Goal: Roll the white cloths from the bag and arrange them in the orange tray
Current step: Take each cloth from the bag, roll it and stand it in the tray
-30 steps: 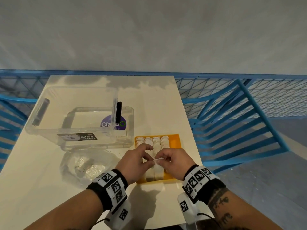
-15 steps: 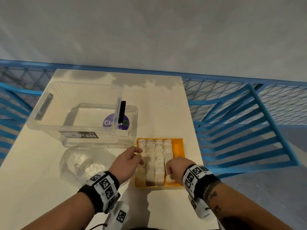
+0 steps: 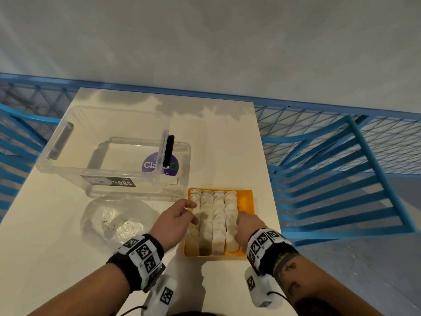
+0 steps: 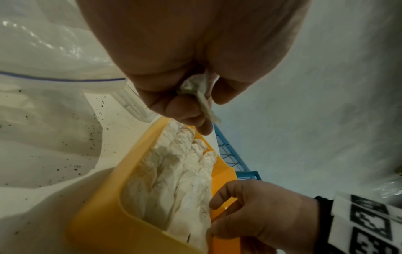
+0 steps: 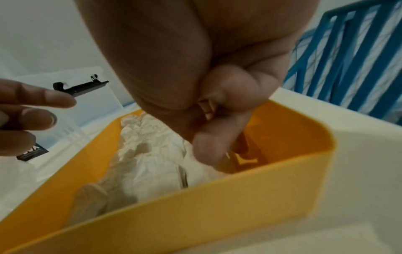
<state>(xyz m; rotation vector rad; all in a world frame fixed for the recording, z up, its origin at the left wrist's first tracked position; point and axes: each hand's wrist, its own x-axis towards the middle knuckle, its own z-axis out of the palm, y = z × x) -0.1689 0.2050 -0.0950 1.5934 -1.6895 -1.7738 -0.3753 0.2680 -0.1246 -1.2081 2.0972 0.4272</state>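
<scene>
While both hands hover over the orange tray [image 3: 248,201], four rows of rolled white cloths [image 3: 218,215] fill its left side.

Left hand [image 3: 174,221] pinches a small twist of white cloth [image 4: 201,96] between thumb and fingers above the tray's left edge. Right hand [image 3: 249,224] reaches down at the bare right strip with fingers curled; whether it grips anything cannot be told. Beside the tray lies the clear plastic bag [image 3: 118,221], with a clear storage box [image 3: 109,156] behind it on the white table [image 3: 45,258].

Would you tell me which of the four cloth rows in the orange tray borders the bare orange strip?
The rightmost row, beside the right hand; only it borders the orange tray's uncovered strip.
</scene>
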